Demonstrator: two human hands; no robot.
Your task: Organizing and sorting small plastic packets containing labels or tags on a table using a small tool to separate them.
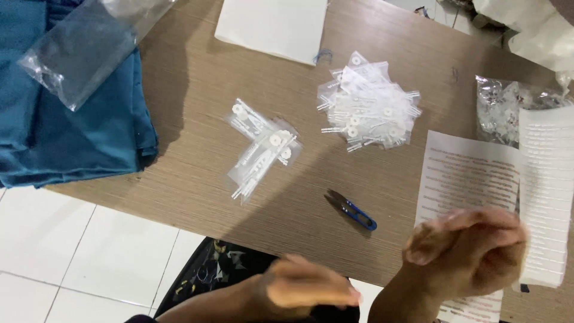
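Note:
My left hand (305, 287) hovers blurred below the table's near edge, fingers stretched out flat, with nothing in it. My right hand (472, 248) is raised over the printed label sheet (460, 173) at the right, fingers curled loosely; whether it holds anything I cannot tell. Blue-handled thread snips (351, 210) lie on the wooden table (197, 179) between the hands. A small group of clear packets with white parts (260, 149) lies at the centre. A bigger heap of the same packets (369, 110) lies behind it.
Folded blue cloth (72, 119) with a clear plastic bag (78, 51) on it covers the table's left end. A white sheet (272, 27) lies at the back. A stack of white strips (545, 191) and a bag of small parts (499, 107) sit at the right. White floor tiles show below.

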